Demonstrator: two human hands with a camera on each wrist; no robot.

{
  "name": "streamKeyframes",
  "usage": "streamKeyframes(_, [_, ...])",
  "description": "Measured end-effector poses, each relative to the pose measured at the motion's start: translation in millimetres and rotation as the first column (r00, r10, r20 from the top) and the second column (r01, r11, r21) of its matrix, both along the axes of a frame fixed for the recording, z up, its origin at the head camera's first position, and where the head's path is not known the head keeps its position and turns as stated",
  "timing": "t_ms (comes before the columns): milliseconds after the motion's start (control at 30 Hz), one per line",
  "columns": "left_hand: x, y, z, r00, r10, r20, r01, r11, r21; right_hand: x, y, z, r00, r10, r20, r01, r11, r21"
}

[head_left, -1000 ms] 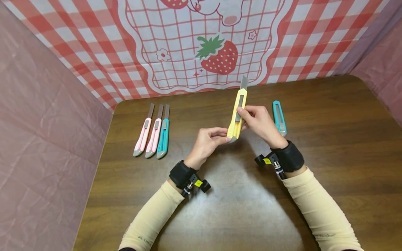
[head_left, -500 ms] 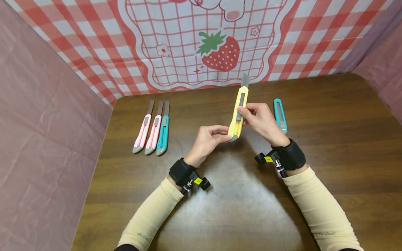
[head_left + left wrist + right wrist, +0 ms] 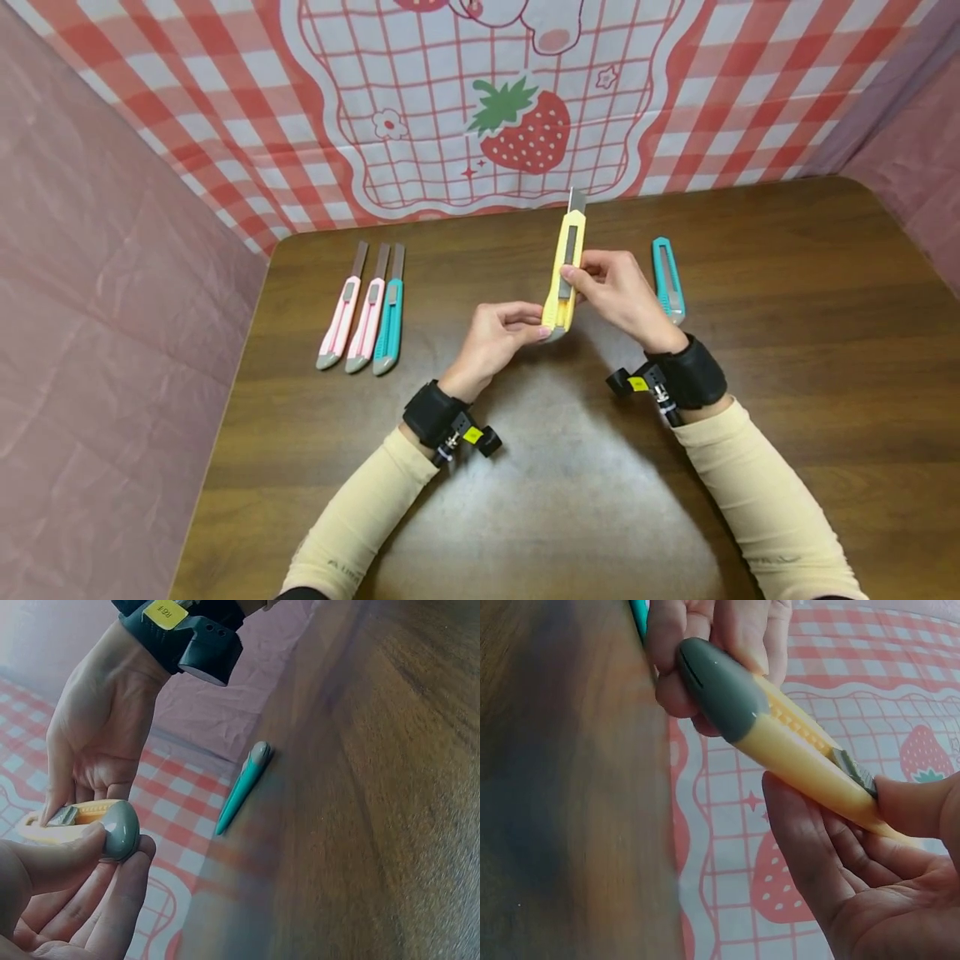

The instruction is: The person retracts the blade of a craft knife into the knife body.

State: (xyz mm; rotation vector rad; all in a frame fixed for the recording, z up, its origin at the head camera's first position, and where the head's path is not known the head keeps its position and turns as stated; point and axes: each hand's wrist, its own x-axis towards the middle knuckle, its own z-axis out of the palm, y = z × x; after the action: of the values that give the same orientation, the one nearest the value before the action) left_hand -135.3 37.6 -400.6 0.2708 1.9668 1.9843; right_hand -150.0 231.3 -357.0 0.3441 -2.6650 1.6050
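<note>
A yellow utility knife with a grey end cap is held up over the table, its blade sticking out at the far end. My left hand pinches the capped end between thumb and fingers; the left wrist view shows the grey cap there. My right hand grips the knife's middle, thumb on the grey slider, fingers beneath the body. On the left lie two pink utility knives and a teal utility knife, blades out. Another teal utility knife lies beyond my right wrist, no blade showing.
The wooden table ends at the back against a red-and-white checked cloth with a strawberry print. Pink cloth hangs on the left and right sides.
My right thumb and the slider have moved slightly down the yellow utility knife, and less blade shows. The knife's tip has shifted a little left. The other knives lie as before.
</note>
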Motion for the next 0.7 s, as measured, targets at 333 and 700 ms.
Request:
streamKeyframes(333, [0.2,-1.3,-1.2,1.000,0.012,0.017,-0.012,1.000,-0.001,1.3,-1.6,-0.3,1.000,0.003,0.029,-0.004,0.999,0.032])
streamKeyframes(700, [-2.6,-3.7,3.0,1.000,-0.002,-0.008,0.002,1.000,-0.004,-0.1,-2.9,-0.4,0.998,-0.009,0.063,0.010,1.000,-0.012])
